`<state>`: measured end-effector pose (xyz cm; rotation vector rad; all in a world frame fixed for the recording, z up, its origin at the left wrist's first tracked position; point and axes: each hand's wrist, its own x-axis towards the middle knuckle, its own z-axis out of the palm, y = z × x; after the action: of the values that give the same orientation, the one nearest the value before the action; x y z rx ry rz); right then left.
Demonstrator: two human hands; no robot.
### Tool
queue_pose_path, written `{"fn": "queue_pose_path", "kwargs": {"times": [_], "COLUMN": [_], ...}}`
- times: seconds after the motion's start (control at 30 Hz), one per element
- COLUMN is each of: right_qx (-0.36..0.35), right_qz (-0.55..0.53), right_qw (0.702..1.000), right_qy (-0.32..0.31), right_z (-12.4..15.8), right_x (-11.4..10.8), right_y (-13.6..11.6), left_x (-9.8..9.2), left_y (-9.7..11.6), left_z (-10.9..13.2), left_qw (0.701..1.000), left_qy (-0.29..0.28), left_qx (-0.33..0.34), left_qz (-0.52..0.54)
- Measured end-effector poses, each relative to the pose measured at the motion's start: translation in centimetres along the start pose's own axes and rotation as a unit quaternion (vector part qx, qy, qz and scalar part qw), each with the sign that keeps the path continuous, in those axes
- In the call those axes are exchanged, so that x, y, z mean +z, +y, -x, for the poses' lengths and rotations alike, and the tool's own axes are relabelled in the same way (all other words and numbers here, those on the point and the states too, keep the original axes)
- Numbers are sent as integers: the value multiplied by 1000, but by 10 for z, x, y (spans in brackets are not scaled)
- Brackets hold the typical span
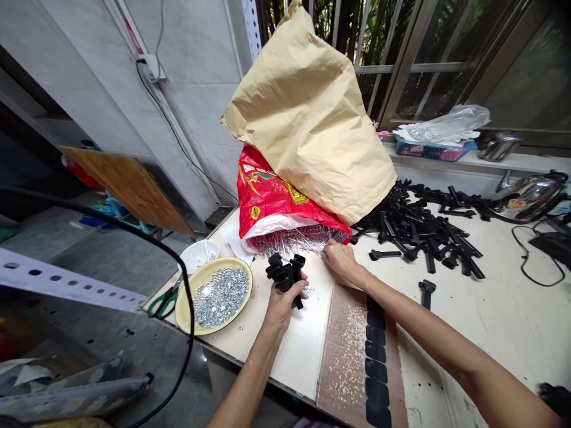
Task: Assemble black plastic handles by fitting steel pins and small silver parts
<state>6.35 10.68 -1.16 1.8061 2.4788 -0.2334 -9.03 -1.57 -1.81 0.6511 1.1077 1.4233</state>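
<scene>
My left hand (285, 303) is closed round a bunch of black plastic parts (282, 273) with blocky heads, held above the table. My right hand (339, 259) is at the mouth of a red bag (272, 193), its fingers drawn together at the thin metal pins (289, 239) that fill the opening. What those fingertips hold is too small to make out. Left of my left hand sits a cream oval dish (182, 312) of small shiny metal pieces (222, 297). A few similar bits lie on the tabletop beside that hand.
Brown paper (312, 119) covers the red bag. A pile of black parts (423, 229) lies at right, near a kettle (530, 199). A brown board (343, 356) with a row of black pads (377, 371) lies in front. Green-handled scissors (163, 302) and a white bowl (198, 254) are left.
</scene>
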Motion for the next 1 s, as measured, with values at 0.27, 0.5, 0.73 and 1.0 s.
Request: {"fn": "queue_pose_path", "kwargs": {"times": [0.27,0.5,0.73,1.0], "right_qx": [-55,-161,-187,-68], "right_qz": [-111,-553,-495,-222], "right_qw": [991,782,815,966], "right_qy": [47,239,235,109], "right_z": [17,47,50,-13], "right_x": [-15,-44,-35,-2], "right_y": [4,-7,-12,-14], "left_x": [0,11,10,11], "left_y": [-4,-5,-3,11], "left_z": [-10,-12,-9,1], "left_qw": [999,991,990,981], "left_qy": [11,-17,-25,15], "left_qx": [38,53,50,79], "left_qz": [-29,-125,-133,-178]}}
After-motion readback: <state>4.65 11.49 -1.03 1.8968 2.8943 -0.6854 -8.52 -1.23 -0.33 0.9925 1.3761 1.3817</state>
